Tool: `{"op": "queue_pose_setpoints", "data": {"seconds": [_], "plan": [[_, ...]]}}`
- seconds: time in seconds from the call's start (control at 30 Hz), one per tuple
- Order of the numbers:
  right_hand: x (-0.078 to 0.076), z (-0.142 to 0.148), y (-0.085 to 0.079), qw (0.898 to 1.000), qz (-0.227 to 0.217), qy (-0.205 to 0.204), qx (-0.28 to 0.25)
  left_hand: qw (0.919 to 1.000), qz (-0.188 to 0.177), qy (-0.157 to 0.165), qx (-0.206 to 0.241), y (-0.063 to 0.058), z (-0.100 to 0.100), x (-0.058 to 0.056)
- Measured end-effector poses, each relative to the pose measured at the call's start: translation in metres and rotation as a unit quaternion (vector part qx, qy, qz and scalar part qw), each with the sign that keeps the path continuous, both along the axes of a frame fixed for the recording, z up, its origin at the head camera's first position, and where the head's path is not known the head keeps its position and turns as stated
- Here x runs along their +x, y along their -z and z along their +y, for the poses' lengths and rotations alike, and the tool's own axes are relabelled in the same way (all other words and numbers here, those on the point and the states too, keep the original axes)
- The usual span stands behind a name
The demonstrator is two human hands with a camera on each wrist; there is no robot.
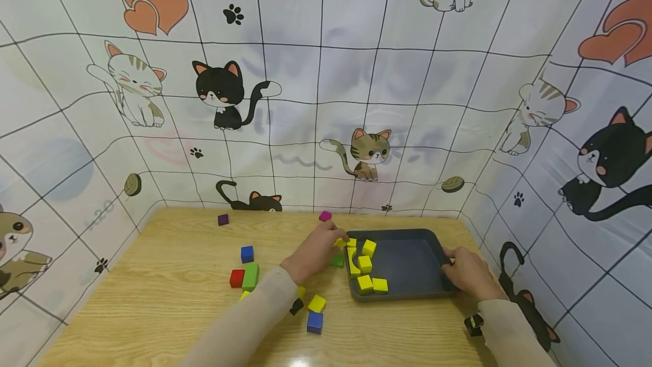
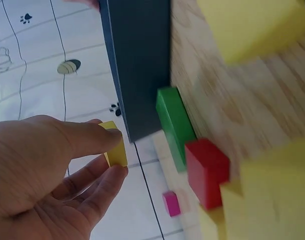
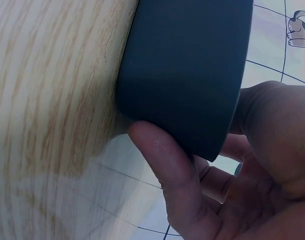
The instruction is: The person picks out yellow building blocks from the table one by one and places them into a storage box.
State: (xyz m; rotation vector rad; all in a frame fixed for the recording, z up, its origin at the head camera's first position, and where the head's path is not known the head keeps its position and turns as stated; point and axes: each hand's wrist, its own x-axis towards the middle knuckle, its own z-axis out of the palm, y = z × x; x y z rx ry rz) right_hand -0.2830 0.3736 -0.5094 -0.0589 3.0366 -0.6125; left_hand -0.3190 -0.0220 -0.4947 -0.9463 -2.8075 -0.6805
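Note:
My left hand (image 1: pixel 317 249) reaches to the left edge of the dark grey tray (image 1: pixel 412 268). Between its thumb and fingers it pinches a small yellow block (image 2: pixel 116 150), held level with the tray's rim in the left wrist view. A green block (image 1: pixel 337 261) lies against the tray's outer left side, partly behind the hand. Inside the tray, several yellow blocks (image 1: pixel 364 264) sit along the left half, one of them with a curved cutout. On the opposite side, my right hand (image 1: pixel 470 271) grips the tray's right edge, with a finger (image 3: pixel 165 160) against its outer wall.
Left of the tray, a blue block (image 1: pixel 247 254), a red block (image 1: pixel 236 278) and a taller green block (image 1: pixel 251 276) stand together. Nearer me lie a yellow block (image 1: pixel 317 303) and a blue one (image 1: pixel 314 322). A magenta block (image 1: pixel 325 216) is at the back edge.

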Motion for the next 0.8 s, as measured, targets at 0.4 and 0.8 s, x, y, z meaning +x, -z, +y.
{"op": "queue_pose_setpoints", "data": {"seconds": [0.4,0.8], "plan": [[0.001,-0.003,-0.001,1.000,0.000,0.008,-0.019,0.9993,0.012,0.034,-0.011,-0.001,0.041,0.008],[0.000,-0.001,0.001,1.000,0.003,0.004,-0.010,0.9955,0.027,0.083,-0.036,-0.004,0.075,0.025]]}}
